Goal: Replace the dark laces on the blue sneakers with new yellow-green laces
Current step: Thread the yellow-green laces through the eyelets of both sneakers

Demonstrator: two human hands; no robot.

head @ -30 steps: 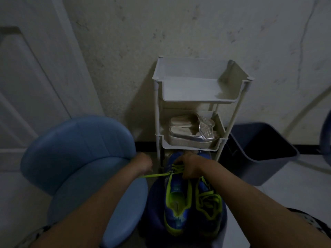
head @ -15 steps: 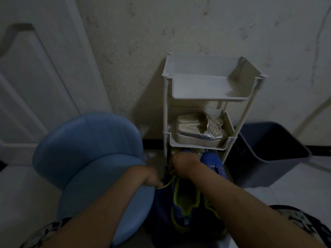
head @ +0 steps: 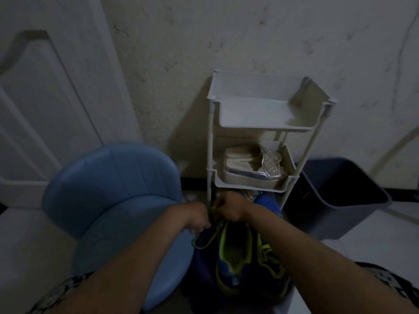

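Note:
Two blue sneakers with yellow-green trim lie side by side below me. The left sneaker [head: 233, 257] shows its open mouth; the right sneaker [head: 269, 257] is partly hidden by my right forearm. A yellow-green lace [head: 205, 240] hangs in a loop off the left sneaker's front. My left hand [head: 197, 217] has curled fingers and pinches that lace at the sneaker's toe end. My right hand [head: 229, 208] is curled beside it, gripping the lace over the front eyelets. The two hands almost touch. No dark lace shows.
A blue padded chair [head: 113, 200] stands at my left, touching my left forearm. A white tiered rack [head: 267, 125] behind the sneakers holds silver sandals [head: 251, 168]. A dark bin [head: 344, 196] stands at the right. A white door [head: 45, 98] is at the left.
My left hand has come in from the left, close to my right hand at the sneaker's front. The lace, stretched taut sideways a second ago, now hangs slack in a loop.

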